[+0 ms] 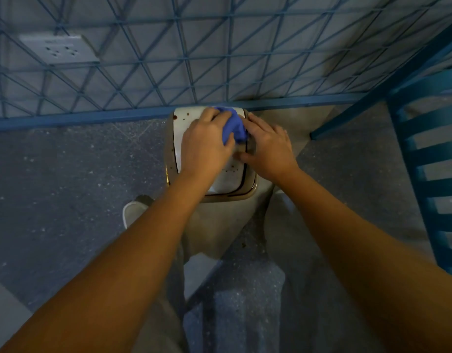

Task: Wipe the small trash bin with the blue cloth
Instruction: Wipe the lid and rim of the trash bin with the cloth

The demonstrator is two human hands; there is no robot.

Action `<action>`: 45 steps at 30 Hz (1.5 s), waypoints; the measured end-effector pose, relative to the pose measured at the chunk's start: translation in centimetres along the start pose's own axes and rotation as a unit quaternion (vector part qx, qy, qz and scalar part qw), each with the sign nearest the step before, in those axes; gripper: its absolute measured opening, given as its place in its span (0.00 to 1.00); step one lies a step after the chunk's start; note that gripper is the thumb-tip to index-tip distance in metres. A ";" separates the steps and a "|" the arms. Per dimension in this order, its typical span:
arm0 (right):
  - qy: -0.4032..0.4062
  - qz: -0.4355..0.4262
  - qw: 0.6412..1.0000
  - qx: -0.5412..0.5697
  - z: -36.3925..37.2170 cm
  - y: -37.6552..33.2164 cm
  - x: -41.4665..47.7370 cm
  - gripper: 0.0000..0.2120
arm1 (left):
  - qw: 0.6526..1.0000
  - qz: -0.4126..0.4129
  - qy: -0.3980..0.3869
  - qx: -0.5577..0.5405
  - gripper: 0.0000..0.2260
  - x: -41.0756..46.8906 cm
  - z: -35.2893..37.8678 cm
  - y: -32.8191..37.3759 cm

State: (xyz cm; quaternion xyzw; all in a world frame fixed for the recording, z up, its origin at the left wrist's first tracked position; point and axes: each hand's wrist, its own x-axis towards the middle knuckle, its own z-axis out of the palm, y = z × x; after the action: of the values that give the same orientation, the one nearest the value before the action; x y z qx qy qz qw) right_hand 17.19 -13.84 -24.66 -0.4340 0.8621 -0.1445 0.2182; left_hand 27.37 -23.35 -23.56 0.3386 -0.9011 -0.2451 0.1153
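Head view: my left hand grips the bunched blue cloth on top of the small trash bin, which stands on the floor against a blue mesh fence. My right hand rests flat on its right edge.

Arms outstretched; left hand apparently curled, right hand spread flat.

The speckled grey floor carries the small trash bin. Just behind the bin stands a blue wire grid. A blue chair stands to its right, and a pale shoe rests near its left.
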 end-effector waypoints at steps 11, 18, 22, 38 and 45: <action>-0.017 0.005 1.000 -0.004 -0.4 -0.1 -0.2 0.37 | 0.998 -0.060 0.034 -0.007 0.17 -0.1 -1.8 -1.7; -0.006 0.003 1.000 0.003 0.1 0.1 0.2 0.36 | 1.000 0.005 0.005 -0.005 0.20 -1.2 -0.2 -0.1; -0.012 0.008 1.000 -0.003 0.0 0.1 0.1 0.37 | 0.998 -0.047 0.041 -0.002 0.18 -0.6 -1.1 -1.2; -0.025 0.013 1.000 -0.009 -0.4 -0.2 -0.1 0.37 | 0.995 -0.071 0.058 -0.031 0.19 -3.6 -1.0 -1.6; -0.027 0.016 0.999 -0.009 -0.4 -0.2 0.0 0.37 | 0.999 0.025 0.021 0.033 0.20 -5.1 -0.1 -2.1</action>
State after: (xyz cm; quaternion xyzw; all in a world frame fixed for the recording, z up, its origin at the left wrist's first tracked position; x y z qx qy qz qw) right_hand 17.13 -13.96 -24.25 -0.4263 0.8638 -0.1211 0.2396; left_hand 32.39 -21.35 -24.76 0.3250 -0.9142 -0.2050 0.1291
